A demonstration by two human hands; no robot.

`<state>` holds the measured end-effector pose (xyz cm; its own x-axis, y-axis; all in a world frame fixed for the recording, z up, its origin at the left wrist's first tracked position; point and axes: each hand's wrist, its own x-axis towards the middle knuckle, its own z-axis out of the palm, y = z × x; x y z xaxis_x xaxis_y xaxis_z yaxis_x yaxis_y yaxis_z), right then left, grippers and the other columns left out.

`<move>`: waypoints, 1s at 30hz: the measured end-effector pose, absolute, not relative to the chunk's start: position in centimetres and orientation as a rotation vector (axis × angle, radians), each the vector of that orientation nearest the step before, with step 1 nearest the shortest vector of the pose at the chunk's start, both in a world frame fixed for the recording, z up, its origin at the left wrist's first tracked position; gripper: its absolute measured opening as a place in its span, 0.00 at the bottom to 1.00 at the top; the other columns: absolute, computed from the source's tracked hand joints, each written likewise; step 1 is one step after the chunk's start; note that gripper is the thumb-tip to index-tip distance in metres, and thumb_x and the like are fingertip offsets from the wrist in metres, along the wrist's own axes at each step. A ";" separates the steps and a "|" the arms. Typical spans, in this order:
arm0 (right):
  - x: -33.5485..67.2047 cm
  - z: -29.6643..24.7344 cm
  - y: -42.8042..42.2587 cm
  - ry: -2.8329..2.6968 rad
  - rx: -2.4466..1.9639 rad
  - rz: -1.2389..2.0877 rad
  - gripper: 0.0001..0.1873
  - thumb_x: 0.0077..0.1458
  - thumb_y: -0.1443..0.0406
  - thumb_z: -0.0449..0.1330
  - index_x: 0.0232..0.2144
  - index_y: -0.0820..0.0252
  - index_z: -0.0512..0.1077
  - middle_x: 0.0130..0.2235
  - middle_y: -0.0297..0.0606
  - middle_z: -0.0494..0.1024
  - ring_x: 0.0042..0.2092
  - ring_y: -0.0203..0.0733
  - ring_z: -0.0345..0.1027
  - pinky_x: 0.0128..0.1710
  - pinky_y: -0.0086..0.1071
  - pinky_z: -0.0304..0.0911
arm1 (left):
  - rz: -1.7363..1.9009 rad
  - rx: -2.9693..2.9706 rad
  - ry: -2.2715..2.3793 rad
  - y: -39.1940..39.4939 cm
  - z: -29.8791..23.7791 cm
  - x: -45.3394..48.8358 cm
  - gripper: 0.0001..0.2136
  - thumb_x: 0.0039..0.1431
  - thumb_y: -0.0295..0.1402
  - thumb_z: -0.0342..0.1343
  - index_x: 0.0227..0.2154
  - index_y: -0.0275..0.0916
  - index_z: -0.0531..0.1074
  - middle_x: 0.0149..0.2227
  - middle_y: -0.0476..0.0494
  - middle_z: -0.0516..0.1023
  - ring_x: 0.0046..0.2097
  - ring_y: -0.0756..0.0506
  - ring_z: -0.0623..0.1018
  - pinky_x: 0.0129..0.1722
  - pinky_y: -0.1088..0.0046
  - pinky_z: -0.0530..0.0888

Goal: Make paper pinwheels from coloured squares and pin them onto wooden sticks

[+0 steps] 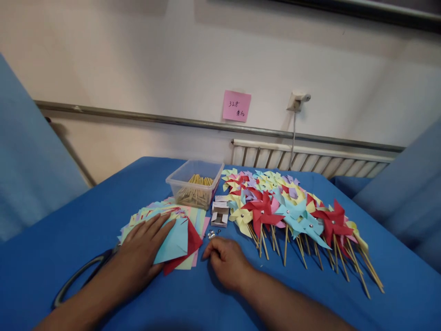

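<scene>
My left hand (146, 246) lies flat, fingers stretched out, on a stack of coloured paper squares (198, 218). A light blue square (175, 241) and a red square (193, 243) sit at the top beside its fingers, with cut slits showing near their corners. My right hand (227, 262) rests curled on the cloth right of the stack, its index finger bent toward the paper's edge. Whether anything is inside its fingers is hidden. Just beyond it lie several small silvery pins (211, 234), near a small open white box (219, 214).
A clear plastic tub (172, 181) of wooden sticks (198, 188) stands behind the paper. Many finished pinwheels (262, 212) on sticks cover the right side of the blue cloth (113, 179). Scissors (74, 280) lie partly beneath my left forearm. A radiator (268, 156) is behind.
</scene>
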<state>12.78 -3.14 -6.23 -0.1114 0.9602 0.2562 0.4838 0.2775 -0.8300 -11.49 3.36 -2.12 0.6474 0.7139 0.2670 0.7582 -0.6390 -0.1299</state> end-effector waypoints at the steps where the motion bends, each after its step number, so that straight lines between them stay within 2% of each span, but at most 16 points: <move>1: 12.8 -6.2 -3.1 -1.731 -1.324 0.734 0.16 0.48 0.79 0.51 0.28 0.58 0.74 0.32 0.32 0.78 0.35 0.34 0.71 0.37 0.25 0.63 | -0.335 -2.626 -1.198 3.9 -2.2 -11.6 0.34 0.48 0.34 0.56 0.61 0.40 0.58 0.64 0.35 0.61 0.62 0.33 0.62 0.59 0.52 0.59; 3: 12.8 -6.2 -3.0 -1.738 -1.325 0.732 0.17 0.48 0.79 0.50 0.28 0.57 0.74 0.32 0.32 0.78 0.35 0.34 0.71 0.37 0.25 0.63 | -0.420 -2.639 -1.202 4.9 -2.3 -11.8 0.30 0.51 0.40 0.56 0.59 0.40 0.61 0.62 0.35 0.64 0.61 0.34 0.63 0.58 0.53 0.60; 6: 12.8 -6.2 -3.0 -1.744 -1.328 0.731 0.17 0.48 0.79 0.50 0.28 0.57 0.74 0.32 0.31 0.78 0.36 0.34 0.71 0.37 0.26 0.63 | -0.431 -2.708 -1.255 6.1 -2.4 -11.8 0.31 0.53 0.50 0.54 0.57 0.38 0.63 0.60 0.34 0.67 0.60 0.34 0.65 0.58 0.55 0.63; 10: 12.8 -6.2 -3.1 -1.744 -1.349 0.746 0.17 0.47 0.79 0.50 0.28 0.57 0.74 0.32 0.31 0.78 0.36 0.34 0.71 0.38 0.26 0.62 | -0.386 -2.753 -1.342 6.2 -1.9 -11.7 0.34 0.53 0.52 0.53 0.59 0.36 0.61 0.62 0.32 0.63 0.62 0.34 0.63 0.59 0.54 0.62; 13: 12.8 -6.3 -3.1 -1.741 -1.342 0.759 0.17 0.47 0.79 0.50 0.28 0.57 0.74 0.33 0.31 0.78 0.36 0.34 0.71 0.38 0.26 0.63 | -0.356 -2.758 -1.348 4.6 -0.8 -12.1 0.38 0.50 0.49 0.57 0.62 0.40 0.57 0.65 0.35 0.57 0.65 0.32 0.57 0.59 0.51 0.60; 15: 12.8 -6.4 -3.1 -1.743 -1.337 0.758 0.17 0.47 0.79 0.51 0.28 0.57 0.74 0.33 0.31 0.78 0.37 0.34 0.71 0.39 0.26 0.63 | -0.246 -2.784 -1.302 3.2 -0.1 -12.6 0.37 0.48 0.42 0.59 0.63 0.48 0.54 0.67 0.42 0.54 0.66 0.32 0.54 0.60 0.49 0.60; 17: 12.8 -6.4 -3.1 -1.748 -1.339 0.755 0.16 0.47 0.79 0.51 0.28 0.57 0.74 0.33 0.32 0.78 0.37 0.35 0.71 0.39 0.27 0.63 | -0.149 -2.753 -1.297 1.9 0.1 -13.0 0.38 0.47 0.32 0.56 0.63 0.53 0.52 0.68 0.47 0.50 0.66 0.33 0.52 0.60 0.48 0.59; 20: 12.8 -6.5 -3.2 -1.754 -1.342 0.746 0.16 0.48 0.78 0.51 0.28 0.57 0.74 0.33 0.32 0.78 0.36 0.35 0.72 0.38 0.27 0.63 | -0.142 -2.673 -1.278 1.2 -0.6 -13.0 0.40 0.44 0.23 0.51 0.63 0.51 0.53 0.67 0.47 0.52 0.67 0.35 0.52 0.60 0.49 0.57; 25: 12.8 -6.4 -3.2 -1.764 -1.336 0.726 0.16 0.48 0.78 0.51 0.28 0.57 0.74 0.33 0.32 0.78 0.36 0.35 0.72 0.38 0.26 0.63 | -0.197 -2.549 -1.340 2.6 -2.0 -12.2 0.32 0.48 0.26 0.49 0.60 0.40 0.60 0.65 0.37 0.59 0.64 0.34 0.59 0.58 0.51 0.60; 30: 12.8 -6.3 -3.1 -1.764 -1.324 0.715 0.16 0.47 0.79 0.51 0.28 0.58 0.74 0.32 0.32 0.78 0.35 0.34 0.71 0.38 0.25 0.62 | -0.137 -2.559 -1.363 3.2 -1.2 -11.6 0.29 0.52 0.27 0.47 0.59 0.39 0.62 0.63 0.37 0.63 0.62 0.36 0.62 0.56 0.54 0.61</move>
<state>12.81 -3.10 -6.26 -0.1321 0.9560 0.2621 0.5039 0.2925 -0.8128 -11.57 3.19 -1.21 0.5611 0.8049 0.1932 0.8272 -0.5371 -0.1650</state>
